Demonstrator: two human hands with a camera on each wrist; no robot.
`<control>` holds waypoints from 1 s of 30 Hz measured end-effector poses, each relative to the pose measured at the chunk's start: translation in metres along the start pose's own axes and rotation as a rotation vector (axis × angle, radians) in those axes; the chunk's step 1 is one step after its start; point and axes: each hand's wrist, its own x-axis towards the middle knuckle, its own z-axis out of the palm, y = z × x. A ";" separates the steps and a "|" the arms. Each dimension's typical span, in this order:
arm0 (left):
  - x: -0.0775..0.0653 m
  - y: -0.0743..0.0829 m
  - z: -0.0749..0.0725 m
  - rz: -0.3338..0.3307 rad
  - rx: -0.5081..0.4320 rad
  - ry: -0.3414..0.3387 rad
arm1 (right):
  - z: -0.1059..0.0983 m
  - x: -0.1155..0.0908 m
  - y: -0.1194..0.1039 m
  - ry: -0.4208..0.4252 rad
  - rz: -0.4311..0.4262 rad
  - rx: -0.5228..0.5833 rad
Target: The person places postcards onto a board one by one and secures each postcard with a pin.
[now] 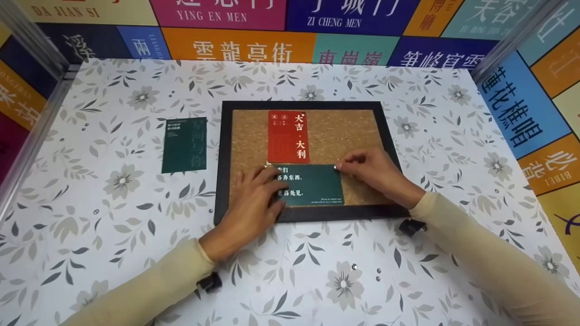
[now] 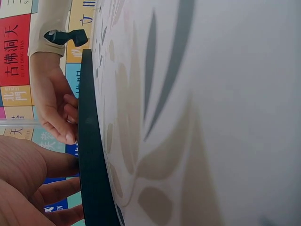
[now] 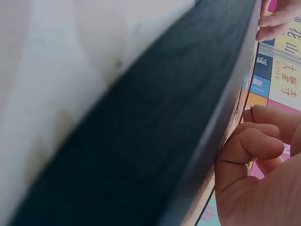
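A green card (image 1: 312,185) with white writing lies sideways on the cork board (image 1: 358,131), below an upright red card (image 1: 285,142). My left hand (image 1: 249,199) rests over the green card's left part, fingers spread and pressing it; that end of the card is hidden. Close to those fingers, a small shiny pin (image 1: 267,164) shows at the card's upper left corner. At its upper right corner my right hand (image 1: 374,172) pinches a tiny pale-headed pin (image 1: 335,167) between thumb and forefinger. Another pin (image 1: 303,114) marks the red card's upper right corner.
The board's black frame (image 1: 299,105) surrounds the cork. A second green card (image 1: 184,145) lies left of it on the flower-patterned tabletop (image 1: 136,217). A small shiny round thing (image 1: 354,267) sits in front of the board. Colourful lettered panels (image 1: 240,45) stand behind the table.
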 end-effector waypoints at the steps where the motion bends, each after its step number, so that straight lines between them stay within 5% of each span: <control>1: 0.000 0.000 0.000 -0.001 0.000 -0.002 | 0.000 0.001 0.000 -0.008 0.014 0.026; 12: 0.000 0.000 -0.001 -0.003 0.010 -0.007 | -0.007 0.011 0.001 -0.093 0.185 0.195; 30: 0.000 -0.002 0.002 0.011 -0.002 0.012 | -0.008 0.014 0.000 -0.139 0.221 0.250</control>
